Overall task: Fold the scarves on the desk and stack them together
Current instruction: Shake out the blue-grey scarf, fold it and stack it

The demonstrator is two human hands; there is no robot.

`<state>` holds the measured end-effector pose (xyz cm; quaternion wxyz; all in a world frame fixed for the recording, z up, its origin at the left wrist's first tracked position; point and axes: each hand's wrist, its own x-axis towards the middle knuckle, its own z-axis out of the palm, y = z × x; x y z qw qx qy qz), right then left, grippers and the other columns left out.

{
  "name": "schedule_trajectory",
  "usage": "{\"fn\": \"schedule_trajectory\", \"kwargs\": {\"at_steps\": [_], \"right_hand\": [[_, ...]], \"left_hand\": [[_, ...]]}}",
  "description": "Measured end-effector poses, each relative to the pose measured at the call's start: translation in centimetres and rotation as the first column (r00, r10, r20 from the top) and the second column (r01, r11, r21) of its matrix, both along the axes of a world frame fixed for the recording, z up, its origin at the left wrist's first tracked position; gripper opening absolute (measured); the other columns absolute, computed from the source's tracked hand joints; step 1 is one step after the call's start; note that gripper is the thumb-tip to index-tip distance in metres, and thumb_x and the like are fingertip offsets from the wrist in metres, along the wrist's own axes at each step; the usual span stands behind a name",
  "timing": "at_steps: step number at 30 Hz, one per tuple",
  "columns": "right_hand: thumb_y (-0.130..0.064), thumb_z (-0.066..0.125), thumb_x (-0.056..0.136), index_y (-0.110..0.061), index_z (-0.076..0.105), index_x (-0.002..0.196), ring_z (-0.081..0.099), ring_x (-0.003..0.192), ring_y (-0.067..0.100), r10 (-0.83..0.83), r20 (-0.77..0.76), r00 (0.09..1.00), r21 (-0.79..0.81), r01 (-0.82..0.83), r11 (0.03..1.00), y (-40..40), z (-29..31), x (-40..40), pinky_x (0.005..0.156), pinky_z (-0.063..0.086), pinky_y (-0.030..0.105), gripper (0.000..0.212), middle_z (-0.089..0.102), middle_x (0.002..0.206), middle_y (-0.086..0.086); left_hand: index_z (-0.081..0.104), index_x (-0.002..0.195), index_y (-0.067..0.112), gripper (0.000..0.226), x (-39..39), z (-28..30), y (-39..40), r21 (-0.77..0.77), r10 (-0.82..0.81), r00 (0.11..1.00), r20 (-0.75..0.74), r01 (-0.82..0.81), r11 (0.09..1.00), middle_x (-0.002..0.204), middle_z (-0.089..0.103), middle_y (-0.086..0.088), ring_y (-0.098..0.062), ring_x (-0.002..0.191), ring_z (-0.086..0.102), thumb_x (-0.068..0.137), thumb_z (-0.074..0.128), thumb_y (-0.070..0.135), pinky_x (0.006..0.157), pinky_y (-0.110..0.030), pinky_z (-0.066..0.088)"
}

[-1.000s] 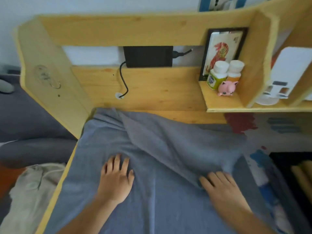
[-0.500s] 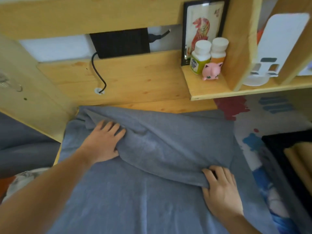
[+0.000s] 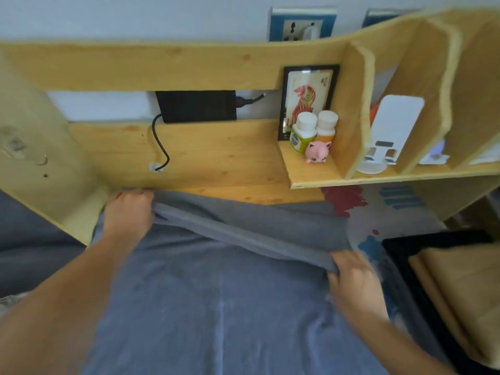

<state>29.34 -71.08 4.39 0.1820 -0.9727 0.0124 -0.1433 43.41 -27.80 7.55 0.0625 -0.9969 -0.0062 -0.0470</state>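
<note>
A large grey-blue scarf (image 3: 216,301) covers most of the wooden desk (image 3: 251,194), with its far part folded over toward me in a diagonal band. My left hand (image 3: 130,212) grips the far left corner of that fold, close to the desk's back panel. My right hand (image 3: 351,277) pinches the fold's edge at the right side of the scarf. A tan folded cloth (image 3: 460,293) lies on a dark one (image 3: 422,266) at the right edge of the view.
A shelf (image 3: 311,171) at the back right holds two small bottles (image 3: 311,131), a pink toy (image 3: 318,151) and a framed picture (image 3: 308,96). A black cable (image 3: 161,147) hangs from a black box (image 3: 196,105). A patterned mat (image 3: 378,212) covers the desk's right part.
My left hand slid from the middle of the scarf up to its far left corner and closed on it. My right hand went from flat to pinching the fold's edge.
</note>
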Motion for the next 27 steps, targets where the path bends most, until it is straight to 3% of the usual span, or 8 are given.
{"fn": "schedule_trajectory", "kwargs": {"at_steps": [4, 9, 12, 15, 19, 22, 25, 27], "right_hand": [[0.009, 0.067, 0.072, -0.008, 0.065, 0.089, 0.061, 0.072, 0.038, -0.047, 0.057, 0.997, -0.097, 0.052, 0.994, -1.3, 10.4, 3.8, 0.061, 0.044, 0.038, 0.024, 0.064, 0.082, 0.011], [0.01, 0.059, 0.077, -0.015, 0.047, 0.08, 0.056, 0.07, 0.037, -0.086, 0.067, 0.994, -0.258, 0.101, 0.961, -2.8, 18.8, 5.0, 0.057, 0.032, 0.035, 0.027, 0.052, 0.077, 0.006], [0.015, 0.059, 0.074, -0.013, 0.047, 0.081, 0.055, 0.067, 0.035, -0.088, 0.114, 0.99, -0.299, 0.119, 0.947, -3.1, 22.1, 5.0, 0.056, 0.032, 0.034, 0.031, 0.054, 0.078, 0.011], [0.015, 0.051, 0.08, -0.013, 0.045, 0.08, 0.048, 0.072, 0.031, -0.091, 0.131, 0.987, -0.242, 0.12, 0.963, -2.6, 25.3, 4.8, 0.06, 0.035, 0.035, 0.028, 0.051, 0.08, 0.011], [0.001, 0.039, 0.092, -0.007, 0.052, 0.09, 0.05, 0.083, 0.034, -0.088, 0.095, 0.992, -0.138, 0.101, 0.985, -1.5, 28.8, 4.1, 0.072, 0.035, 0.038, 0.015, 0.048, 0.088, 0.011], [-0.03, 0.048, 0.101, -0.016, 0.05, 0.094, 0.049, 0.08, 0.025, 0.062, 0.058, 0.996, -0.095, -0.056, 0.994, -1.4, 30.6, 2.8, 0.071, 0.038, 0.037, 0.015, 0.051, 0.089, 0.003], [-0.061, 0.065, 0.087, -0.029, 0.044, 0.099, 0.051, 0.078, 0.013, 0.242, -0.168, 0.956, -0.301, -0.284, 0.911, -2.0, 31.6, 1.3, 0.07, 0.045, 0.038, 0.041, 0.048, 0.087, -0.012], [-0.05, 0.069, 0.087, -0.028, 0.042, 0.099, 0.052, 0.075, 0.013, 0.162, -0.291, 0.943, -0.463, -0.287, 0.839, -2.6, 31.9, 0.8, 0.07, 0.049, 0.038, 0.037, 0.048, 0.083, -0.013]], "left_hand": [[0.06, 0.074, 0.007, 0.011, -0.8, 6.8, 1.5, -0.124, 0.096, 0.985, 0.143, -0.078, 0.989, 0.073, 0.058, -0.017, -0.042, 0.066, 0.06, 0.075, 0.066, -0.002, 0.055, -0.044, 0.049], [0.052, 0.076, 0.007, 0.02, -4.6, 15.2, 5.2, -0.081, -0.058, 0.958, 0.281, 0.084, 0.993, 0.08, 0.051, -0.018, -0.046, 0.074, 0.058, 0.07, 0.065, -0.006, 0.052, -0.047, 0.042], [0.051, 0.08, 0.006, 0.018, -6.5, 19.8, 7.8, -0.07, -0.035, 0.947, 0.319, 0.06, 0.996, 0.084, 0.05, -0.02, -0.047, 0.078, 0.058, 0.075, 0.062, -0.007, 0.052, -0.046, 0.039], [0.053, 0.081, 0.003, 0.012, -8.1, 23.2, 9.1, -0.113, 0.056, 0.96, 0.273, -0.026, 0.993, 0.086, 0.053, -0.025, -0.049, 0.082, 0.06, 0.077, 0.057, -0.007, 0.061, -0.052, 0.047], [0.056, 0.088, 0.001, 0.01, -10.2, 25.4, 9.6, -0.142, 0.093, 0.961, 0.259, -0.057, 0.988, 0.091, 0.06, -0.029, -0.049, 0.089, 0.062, 0.082, 0.053, -0.007, 0.07, -0.053, 0.049], [0.052, 0.09, 0.004, 0.002, -11.8, 26.4, 9.7, -0.131, 0.021, 0.952, 0.305, 0.02, 0.991, 0.09, 0.06, -0.025, -0.047, 0.084, 0.062, 0.089, 0.052, 0.003, 0.067, -0.052, 0.049], [0.054, 0.103, 0.012, 0.023, -13.5, 27.3, 9.9, -0.094, -0.05, 0.952, 0.303, 0.083, 0.992, 0.103, 0.063, -0.016, -0.043, 0.091, 0.064, 0.095, 0.058, 0.033, 0.071, -0.046, 0.046], [0.054, 0.118, 0.02, 0.046, -14.6, 28.1, 10.0, -0.014, -0.173, 0.968, 0.181, 0.179, 0.984, 0.113, 0.064, -0.005, -0.036, 0.099, 0.065, 0.09, 0.065, 0.055, 0.075, -0.042, 0.046]]}}
